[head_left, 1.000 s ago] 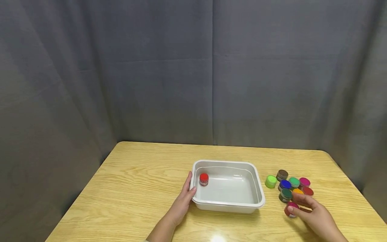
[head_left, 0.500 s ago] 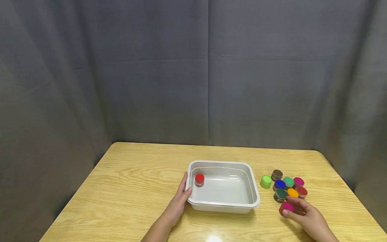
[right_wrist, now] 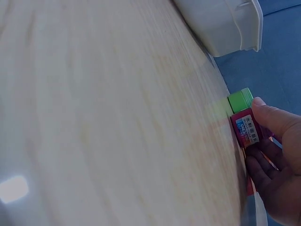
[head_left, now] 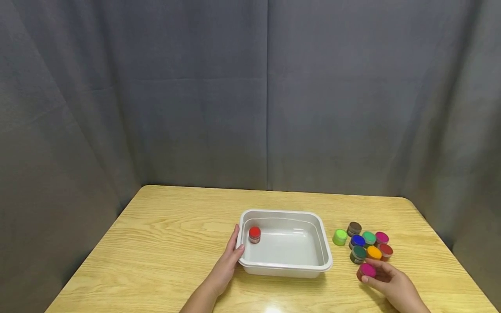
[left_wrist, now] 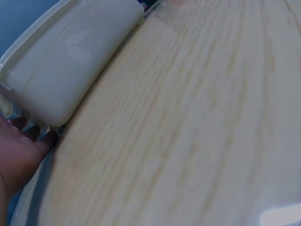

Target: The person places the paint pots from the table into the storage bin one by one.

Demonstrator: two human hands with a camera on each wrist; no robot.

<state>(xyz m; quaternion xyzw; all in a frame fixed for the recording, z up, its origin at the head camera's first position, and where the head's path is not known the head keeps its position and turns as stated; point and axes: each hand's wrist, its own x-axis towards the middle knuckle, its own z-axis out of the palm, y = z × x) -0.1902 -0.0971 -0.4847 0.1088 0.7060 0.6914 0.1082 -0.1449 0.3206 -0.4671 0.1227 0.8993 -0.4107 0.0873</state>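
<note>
Tub [head_left: 281,271] I hold: glossy plastic
Jar [head_left: 367,270] I pinch: smooth plastic
Bench [head_left: 172,248]: shiny wood
Curtain [head_left: 195,121]: matt cloth

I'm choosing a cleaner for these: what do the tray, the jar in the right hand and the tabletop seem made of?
Tray: probably molded plastic, semi-glossy, from its rounded corners and soft highlights. Jar: smooth, evenly colored magenta lid suggests plastic; the body could be plastic or glass. Tabletop: wood or wood-look laminate, glossy, from the grain and bright reflection.

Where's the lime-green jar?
In the head view, the lime-green jar stands on the table, right of the white tray, left of the blue-lidded jar.
</note>
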